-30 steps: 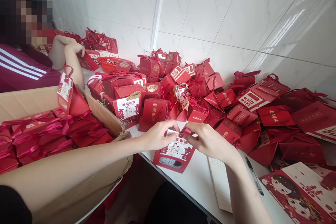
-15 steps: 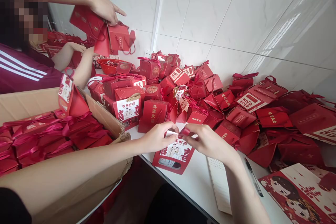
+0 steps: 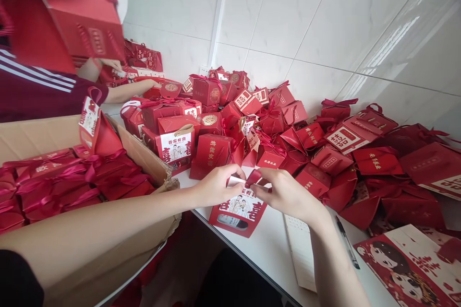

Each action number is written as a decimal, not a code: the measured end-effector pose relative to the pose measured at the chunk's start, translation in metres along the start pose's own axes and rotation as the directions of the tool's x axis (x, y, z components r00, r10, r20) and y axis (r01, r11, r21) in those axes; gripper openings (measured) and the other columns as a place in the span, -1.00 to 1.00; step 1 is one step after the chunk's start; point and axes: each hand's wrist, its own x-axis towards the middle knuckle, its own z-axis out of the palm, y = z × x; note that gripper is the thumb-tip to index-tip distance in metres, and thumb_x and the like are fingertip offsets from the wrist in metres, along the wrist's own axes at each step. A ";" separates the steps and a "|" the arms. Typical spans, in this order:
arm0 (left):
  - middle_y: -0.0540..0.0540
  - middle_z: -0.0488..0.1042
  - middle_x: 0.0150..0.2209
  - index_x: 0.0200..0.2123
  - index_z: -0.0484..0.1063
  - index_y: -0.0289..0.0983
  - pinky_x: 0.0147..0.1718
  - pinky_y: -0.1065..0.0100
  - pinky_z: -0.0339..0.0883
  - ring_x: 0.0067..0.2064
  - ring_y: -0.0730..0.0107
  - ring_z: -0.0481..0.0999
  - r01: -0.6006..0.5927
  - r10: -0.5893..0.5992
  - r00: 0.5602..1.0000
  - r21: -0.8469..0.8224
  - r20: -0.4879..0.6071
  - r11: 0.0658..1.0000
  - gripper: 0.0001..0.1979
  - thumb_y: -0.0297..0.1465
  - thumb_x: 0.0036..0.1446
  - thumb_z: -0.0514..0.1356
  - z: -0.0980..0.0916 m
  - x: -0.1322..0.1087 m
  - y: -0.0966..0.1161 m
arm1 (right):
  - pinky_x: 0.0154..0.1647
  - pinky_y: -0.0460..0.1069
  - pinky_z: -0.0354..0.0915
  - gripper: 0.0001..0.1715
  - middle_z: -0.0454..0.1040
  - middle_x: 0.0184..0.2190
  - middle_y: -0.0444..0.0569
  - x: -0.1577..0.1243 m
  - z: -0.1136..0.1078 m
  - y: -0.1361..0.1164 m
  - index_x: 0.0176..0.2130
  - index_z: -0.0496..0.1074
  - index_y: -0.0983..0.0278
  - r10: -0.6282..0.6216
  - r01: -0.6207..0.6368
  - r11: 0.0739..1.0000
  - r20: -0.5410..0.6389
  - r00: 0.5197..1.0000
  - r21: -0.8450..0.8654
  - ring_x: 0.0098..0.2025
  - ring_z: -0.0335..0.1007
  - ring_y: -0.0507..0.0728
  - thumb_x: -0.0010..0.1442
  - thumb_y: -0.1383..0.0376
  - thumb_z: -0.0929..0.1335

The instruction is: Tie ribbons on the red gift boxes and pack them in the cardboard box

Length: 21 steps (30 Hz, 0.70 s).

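A red and white gift box [image 3: 239, 209] with a cartoon couple printed on it lies on the white table [image 3: 268, 249] near its front edge. My left hand [image 3: 216, 185] pinches the top of this box, fingers closed on its white flap. My right hand [image 3: 284, 193] is closed on the box's red ribbon [image 3: 253, 177] at the same spot. The two hands almost touch over the top of the box.
A heap of red gift boxes [image 3: 288, 139] fills the table up to the tiled wall. A cardboard carton [image 3: 144, 153] with several ribboned red boxes stands at the left. A person in a striped maroon top [image 3: 39, 91] holds a red box [image 3: 77, 21] high at the upper left. A pen [image 3: 347, 242] and a printed card [image 3: 410, 264] lie at the right.
The other person's raised red box has come nearer to the camera and further left. My hands stay on the top of the gift box, with the ribbon end lifted slightly.
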 end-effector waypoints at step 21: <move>0.03 0.40 -0.39 -0.35 0.32 -0.27 -0.44 0.46 0.23 -0.41 0.48 0.37 -0.038 0.038 0.996 -0.001 0.082 0.999 -0.91 -0.39 0.08 0.06 -0.005 0.002 0.004 | -0.41 -0.06 0.17 -0.88 0.35 -0.47 -0.08 0.001 0.000 0.005 -0.32 0.32 0.28 -0.159 0.161 0.986 0.042 0.986 -0.048 -0.49 0.23 0.05 0.21 0.42 0.21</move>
